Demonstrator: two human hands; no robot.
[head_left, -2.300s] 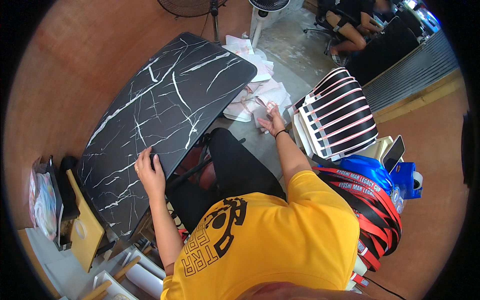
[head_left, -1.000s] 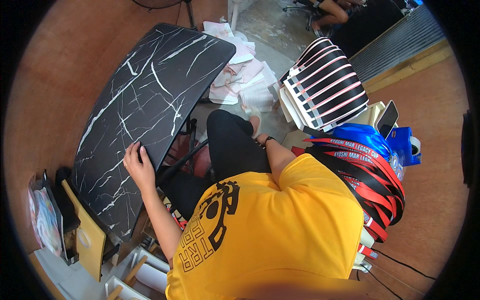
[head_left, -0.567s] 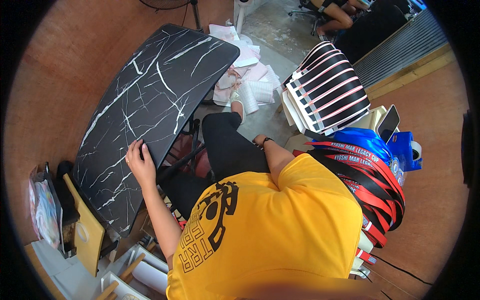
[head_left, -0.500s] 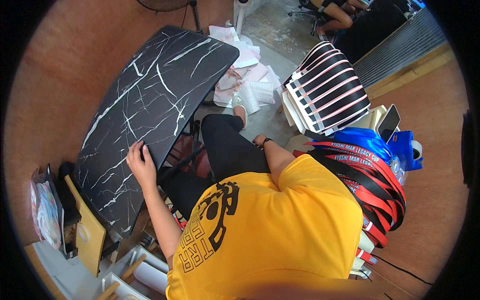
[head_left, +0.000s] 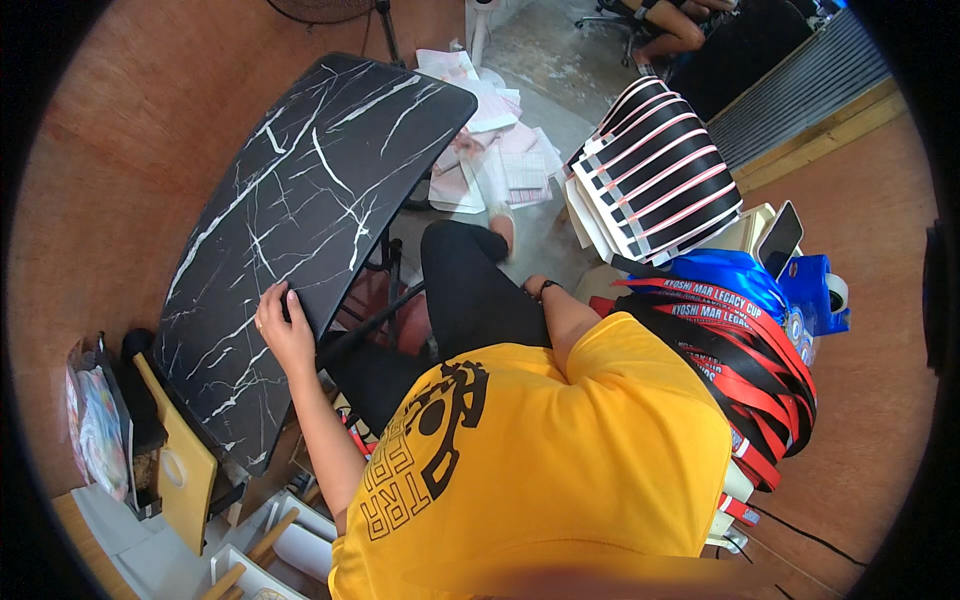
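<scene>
My left hand lies flat on the near edge of a black marble-patterned table, fingers stretched and slightly apart, nothing in them. Close to my right thigh rests my right hand, with a dark band at its wrist. Its fingers are mostly hidden, so whether it holds anything does not show. Right of that arm hangs a thick bundle of red and black printed lanyards, with shiny blue ribbon behind it. The tabletop under my left hand bears no loose items.
Black straps with white-and-red edges lie in rows at the back right. A phone leans beside a blue tape dispenser. Loose paper sheets cover the floor ahead. A yellow board stands lower left. Another person's legs show far off.
My right leg and foot have shifted a little to the right over the floor, and my right hand has moved slightly right with them. The left hand stays on the table.
</scene>
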